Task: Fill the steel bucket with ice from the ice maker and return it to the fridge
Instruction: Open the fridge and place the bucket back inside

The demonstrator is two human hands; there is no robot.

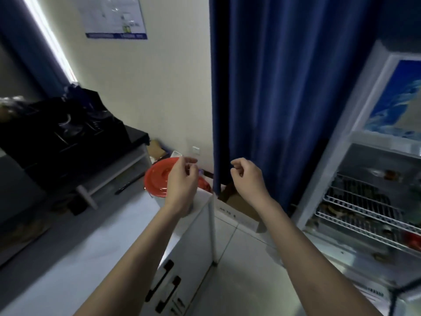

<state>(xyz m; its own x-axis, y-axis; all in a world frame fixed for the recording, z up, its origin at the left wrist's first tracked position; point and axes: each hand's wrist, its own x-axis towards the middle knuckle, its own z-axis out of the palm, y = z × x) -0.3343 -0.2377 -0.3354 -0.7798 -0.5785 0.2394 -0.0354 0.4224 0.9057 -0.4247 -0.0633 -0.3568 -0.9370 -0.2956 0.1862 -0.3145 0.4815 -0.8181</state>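
A white display fridge stands at the right with its inside showing: white wire shelves holding dark items. Neither the steel bucket nor an ice maker shows in this view. My left hand is raised in the middle of the view, fingers loosely curled and holding nothing. About a hand's width to its right, my right hand hangs in the air with bent fingers, also holding nothing. Both hands float above the far end of a white chest-like cabinet with black handles on its side.
A white bucket with a red lid sits on the floor behind the cabinet. A dark blue curtain hangs ahead. At the left are a black counter with dark bags, and cardboard boxes on the tiled floor.
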